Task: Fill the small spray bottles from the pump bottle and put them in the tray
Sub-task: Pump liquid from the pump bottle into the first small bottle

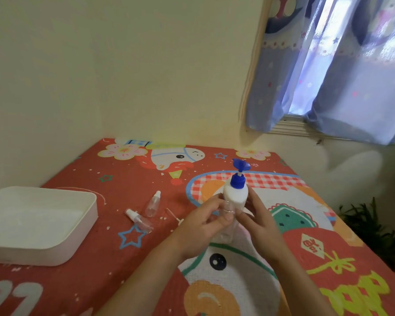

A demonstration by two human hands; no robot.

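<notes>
My left hand (205, 221) is curled around an uncapped clear spray bottle (227, 218), held against the white pump bottle (235, 195) near the mattress's middle, while my right hand (258, 221) wraps loosely around the pump bottle's side. The blue nozzle (241, 165) points away from the small mouth (a press now would likely spill onto the printed sheet). Two capped spray bottles (146, 213) and a loose sprayer (177, 217) lie beside the empty white tray (55, 247) at the left edge, where they could roll.
</notes>
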